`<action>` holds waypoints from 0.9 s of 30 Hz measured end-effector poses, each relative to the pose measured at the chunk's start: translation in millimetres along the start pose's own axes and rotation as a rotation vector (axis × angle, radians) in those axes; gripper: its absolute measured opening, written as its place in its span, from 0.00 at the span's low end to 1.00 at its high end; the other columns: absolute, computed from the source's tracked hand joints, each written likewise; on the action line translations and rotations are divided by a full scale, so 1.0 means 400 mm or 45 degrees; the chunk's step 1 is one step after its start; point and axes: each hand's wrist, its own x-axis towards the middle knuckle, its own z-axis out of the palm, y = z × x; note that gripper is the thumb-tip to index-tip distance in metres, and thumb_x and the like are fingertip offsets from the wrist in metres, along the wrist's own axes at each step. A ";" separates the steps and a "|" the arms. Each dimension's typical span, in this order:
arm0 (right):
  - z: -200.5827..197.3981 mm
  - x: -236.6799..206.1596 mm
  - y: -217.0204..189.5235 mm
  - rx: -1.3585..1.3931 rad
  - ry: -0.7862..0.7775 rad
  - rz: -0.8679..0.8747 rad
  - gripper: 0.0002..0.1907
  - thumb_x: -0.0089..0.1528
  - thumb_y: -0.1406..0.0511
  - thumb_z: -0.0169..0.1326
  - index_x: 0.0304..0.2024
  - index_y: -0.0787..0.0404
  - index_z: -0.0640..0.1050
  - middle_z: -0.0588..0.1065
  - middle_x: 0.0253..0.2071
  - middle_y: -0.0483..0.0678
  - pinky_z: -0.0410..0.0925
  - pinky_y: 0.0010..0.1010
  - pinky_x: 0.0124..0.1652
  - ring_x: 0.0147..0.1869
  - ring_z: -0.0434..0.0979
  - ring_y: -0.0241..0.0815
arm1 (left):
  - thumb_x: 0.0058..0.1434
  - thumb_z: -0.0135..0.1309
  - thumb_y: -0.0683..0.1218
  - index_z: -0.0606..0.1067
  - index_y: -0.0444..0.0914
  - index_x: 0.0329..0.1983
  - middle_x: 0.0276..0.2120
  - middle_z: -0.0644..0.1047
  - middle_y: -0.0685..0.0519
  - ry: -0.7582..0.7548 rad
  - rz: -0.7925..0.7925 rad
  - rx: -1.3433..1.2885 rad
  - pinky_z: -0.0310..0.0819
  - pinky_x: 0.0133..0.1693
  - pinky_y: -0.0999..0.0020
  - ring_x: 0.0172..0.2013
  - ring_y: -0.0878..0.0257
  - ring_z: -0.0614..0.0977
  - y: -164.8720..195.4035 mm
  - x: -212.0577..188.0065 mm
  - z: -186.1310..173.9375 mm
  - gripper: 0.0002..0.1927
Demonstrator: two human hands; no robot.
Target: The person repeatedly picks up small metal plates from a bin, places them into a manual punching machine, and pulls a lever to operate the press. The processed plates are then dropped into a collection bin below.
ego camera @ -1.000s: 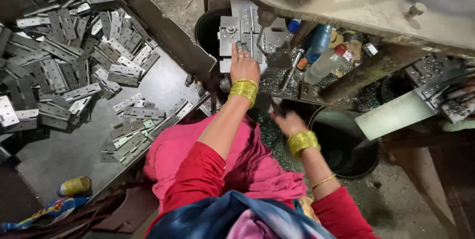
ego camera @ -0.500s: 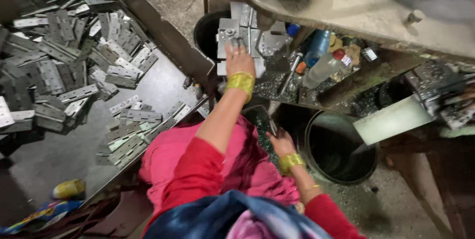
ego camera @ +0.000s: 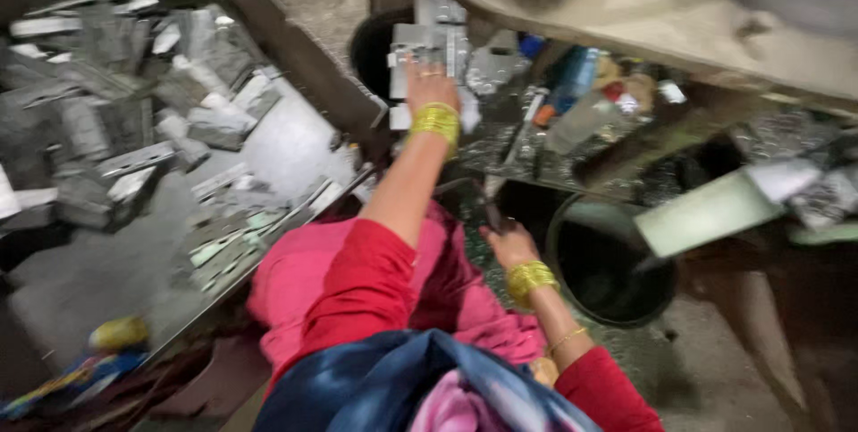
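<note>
Stack of grey stamped metal plates [ego camera: 427, 43], upper centre of the frame, resting on a cluttered ledge just below a large pale machine table [ego camera: 626, 12]. Left hand [ego camera: 429, 88] laid flat on top of the stack, fingers spread and pressing down rather than curled round anything, likely to steady the pile or gather the top pieces; gold bangles at the wrist. Right hand [ego camera: 508, 244] lower, centre of the frame, above a pink-clad lap, closed round a dark slender object [ego camera: 490, 213]; blurred, so kind of object not clear. Gold bangles on this wrist too, red sleeves on both arms.

Black round bucket [ego camera: 608, 262], right of centre, standing open on the floor just beside the right hand, seemingly placed within easy reach for dropping pieces. A 2nd dark round container [ego camera: 375, 48] partly hidden behind the plates, upper centre. Bottles and small odds and ends [ego camera: 572, 101] crowded on the ledge to the right of the stack, close to the work. Large metal tray [ego camera: 80, 298] filling the left half of the frame, heaped with many more loose grey plates [ego camera: 134, 110] of similar shape. A yellow object [ego camera: 116, 332] at lower left of the tray. Whole view motion-blurred, fine detail lost.
</note>
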 end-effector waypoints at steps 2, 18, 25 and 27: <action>0.004 0.020 0.014 0.002 0.003 -0.024 0.32 0.61 0.44 0.54 0.52 0.64 0.77 0.77 0.49 0.67 0.69 0.52 0.54 0.56 0.76 0.68 | 0.63 0.42 0.47 0.79 0.41 0.56 0.70 0.64 0.51 0.041 -0.016 -0.020 0.26 0.69 0.42 0.70 0.52 0.60 -0.003 -0.003 -0.013 0.22; -0.176 -0.059 -0.154 0.082 0.223 -0.026 0.26 0.61 0.47 0.53 0.52 0.55 0.78 0.80 0.47 0.59 0.70 0.50 0.52 0.54 0.78 0.63 | 0.62 0.44 0.46 0.77 0.38 0.58 0.73 0.63 0.48 0.027 0.109 0.134 0.27 0.69 0.43 0.71 0.51 0.60 -0.012 -0.045 -0.072 0.23; -0.240 -0.089 -0.232 0.104 0.312 -0.052 0.26 0.60 0.46 0.55 0.54 0.53 0.80 0.80 0.48 0.58 0.69 0.49 0.53 0.54 0.78 0.62 | 0.67 0.47 0.45 0.76 0.37 0.54 0.60 0.74 0.47 0.394 0.428 0.116 0.41 0.75 0.46 0.70 0.52 0.67 -0.038 -0.318 -0.061 0.15; -0.235 -0.089 -0.225 0.124 0.326 -0.095 0.26 0.61 0.46 0.55 0.54 0.53 0.79 0.80 0.48 0.59 0.69 0.49 0.53 0.54 0.78 0.62 | 0.65 0.48 0.43 0.75 0.37 0.51 0.59 0.75 0.47 0.517 0.643 -0.066 0.53 0.72 0.49 0.64 0.53 0.73 -0.063 -0.330 -0.056 0.13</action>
